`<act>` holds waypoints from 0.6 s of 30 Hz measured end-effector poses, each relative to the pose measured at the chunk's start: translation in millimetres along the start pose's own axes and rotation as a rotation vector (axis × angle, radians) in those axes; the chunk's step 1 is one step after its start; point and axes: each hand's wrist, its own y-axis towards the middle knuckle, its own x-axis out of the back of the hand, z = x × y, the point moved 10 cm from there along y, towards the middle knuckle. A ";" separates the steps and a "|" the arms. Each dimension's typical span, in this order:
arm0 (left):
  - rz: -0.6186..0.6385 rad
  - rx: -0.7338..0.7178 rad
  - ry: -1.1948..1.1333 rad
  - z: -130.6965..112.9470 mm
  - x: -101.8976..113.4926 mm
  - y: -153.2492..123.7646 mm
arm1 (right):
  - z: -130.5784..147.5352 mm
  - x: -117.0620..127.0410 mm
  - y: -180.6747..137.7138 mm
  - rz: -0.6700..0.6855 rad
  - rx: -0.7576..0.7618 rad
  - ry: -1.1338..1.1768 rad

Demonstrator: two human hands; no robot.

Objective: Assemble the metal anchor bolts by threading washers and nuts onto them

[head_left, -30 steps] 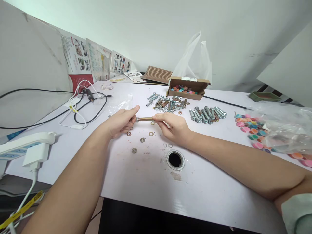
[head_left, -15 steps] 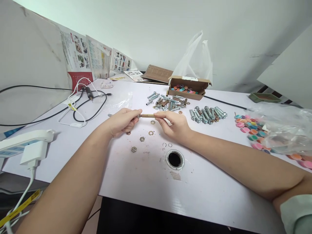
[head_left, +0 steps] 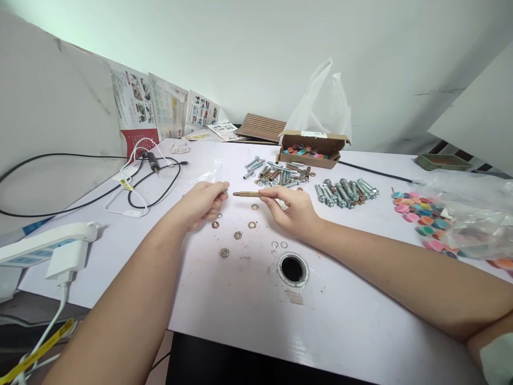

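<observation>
My right hand (head_left: 290, 208) pinches a slim brass-coloured bolt with a sleeve (head_left: 248, 194) between thumb and fingers, its narrower end pointing left. Facing that end, my left hand (head_left: 202, 203) is closed round a silvery metal rod (head_left: 226, 191), of which little more than the tip shows. A small gap separates the two pieces. On the table below lie hex nuts (head_left: 224, 252), flat washers (head_left: 252, 225) and thin ring washers (head_left: 274, 244).
Behind my hands are piles of sleeves and bolts (head_left: 276, 174) and of assembled expansion bolts (head_left: 347, 192). A cardboard box (head_left: 308, 159) holds coloured pieces; more coloured discs (head_left: 425, 220) lie right under plastic. Cables (head_left: 132, 200) and a power strip (head_left: 72, 232) are left; a round hole (head_left: 293, 269) opens in front.
The brass-coloured bolt has come apart from my left hand, and a gap now shows between them. My right hand has drawn slightly to the right. The whole view has shifted a little.
</observation>
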 end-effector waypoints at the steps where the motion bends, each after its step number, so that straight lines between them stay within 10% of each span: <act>1: -0.061 0.013 -0.009 0.2 5.6 -0.1 | 1.3 -0.2 -0.1 0.001 0.022 -0.010; 6: -0.202 -0.020 0.319 -7.8 17.2 -6.5 | -16.7 -13.0 -2.2 0.123 -0.035 -0.094; 18: 0.000 -0.105 0.946 -11.5 -14.9 -8.2 | -51.2 -33.7 -12.2 0.392 -0.289 -0.199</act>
